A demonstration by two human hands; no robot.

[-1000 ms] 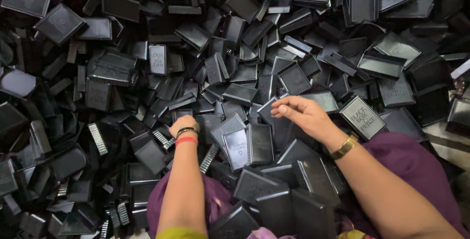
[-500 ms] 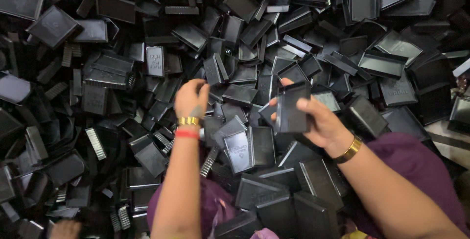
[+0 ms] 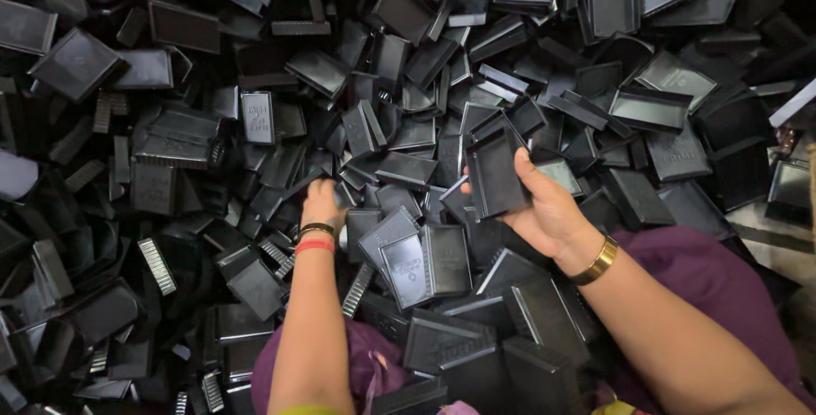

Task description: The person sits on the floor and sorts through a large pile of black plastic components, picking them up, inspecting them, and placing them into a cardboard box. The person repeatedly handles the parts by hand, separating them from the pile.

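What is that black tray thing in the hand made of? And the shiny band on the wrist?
The black tray in the right hand looks like moulded plastic: thin walls, a raised rim and a dull sheen, like the pile around it. The wrist band looks like gold-coloured metal, since it glints brightly, though it may only be plated.

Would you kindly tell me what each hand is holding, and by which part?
The right hand holds a flat black plastic tray by its lower right edge. The left hand reaches into the pile; whether it grips anything cannot be told.
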